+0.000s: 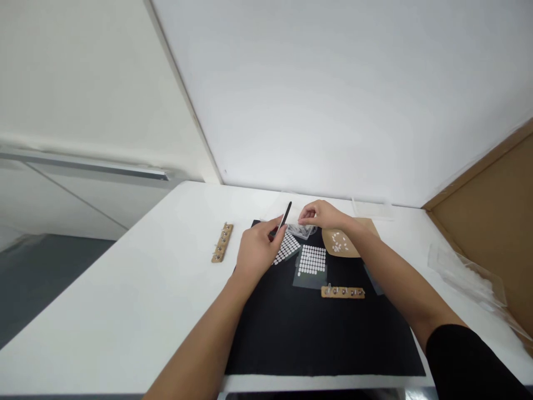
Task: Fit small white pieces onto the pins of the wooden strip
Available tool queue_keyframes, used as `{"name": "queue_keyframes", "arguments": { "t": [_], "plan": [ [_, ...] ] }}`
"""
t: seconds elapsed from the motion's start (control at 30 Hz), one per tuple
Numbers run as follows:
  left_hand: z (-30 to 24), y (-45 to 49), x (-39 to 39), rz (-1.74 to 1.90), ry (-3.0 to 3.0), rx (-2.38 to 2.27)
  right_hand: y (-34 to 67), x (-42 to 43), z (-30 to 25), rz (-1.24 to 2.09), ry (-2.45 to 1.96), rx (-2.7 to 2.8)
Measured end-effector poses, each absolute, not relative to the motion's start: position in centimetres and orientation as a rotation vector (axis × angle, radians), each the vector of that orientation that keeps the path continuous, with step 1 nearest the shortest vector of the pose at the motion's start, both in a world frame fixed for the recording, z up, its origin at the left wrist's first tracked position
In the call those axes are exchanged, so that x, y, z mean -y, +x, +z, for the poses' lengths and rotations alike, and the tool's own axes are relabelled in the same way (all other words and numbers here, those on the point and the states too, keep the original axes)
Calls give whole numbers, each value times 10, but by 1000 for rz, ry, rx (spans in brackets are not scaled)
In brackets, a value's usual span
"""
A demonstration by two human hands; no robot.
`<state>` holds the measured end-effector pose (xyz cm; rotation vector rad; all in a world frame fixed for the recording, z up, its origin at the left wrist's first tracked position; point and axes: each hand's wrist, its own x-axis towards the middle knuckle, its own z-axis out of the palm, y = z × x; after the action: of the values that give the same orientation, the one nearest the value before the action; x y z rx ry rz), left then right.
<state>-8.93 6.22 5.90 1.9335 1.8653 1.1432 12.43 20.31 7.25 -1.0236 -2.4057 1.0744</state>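
Now: left hand (259, 244) pinches black stick (285, 215) at mat's (325, 339) far side | likely light, stiff, smooth; mid-length grip best | right hand's (321, 214) fingertips bunched near clear tray (307, 238), contents unclear

A slim black tool (285, 216) tilts in the left hand (259, 243), its upper end leaning right; a shallow clear container (300, 233) of small greyish pieces lies just below the right hand (320, 214).
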Motion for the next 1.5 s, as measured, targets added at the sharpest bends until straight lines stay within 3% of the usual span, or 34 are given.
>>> {"name": "queue_keyframes", "arguments": {
  "t": [0.23,0.63,1.13,1.5],
  "plan": [
    [60,-80,-55,1055,1943,-1904,157,-181,81,1281,-944,2068],
    [74,-26,-61,859,2219,-1546,239,-83,69,1086,-920,1563],
    [65,9,-54,708,2219,-1165,224,-65,41,306,-894,1701],
    [59,-6,-59,717,2279,-972,225,-68,39,38,-844,1869]
  ]
}}
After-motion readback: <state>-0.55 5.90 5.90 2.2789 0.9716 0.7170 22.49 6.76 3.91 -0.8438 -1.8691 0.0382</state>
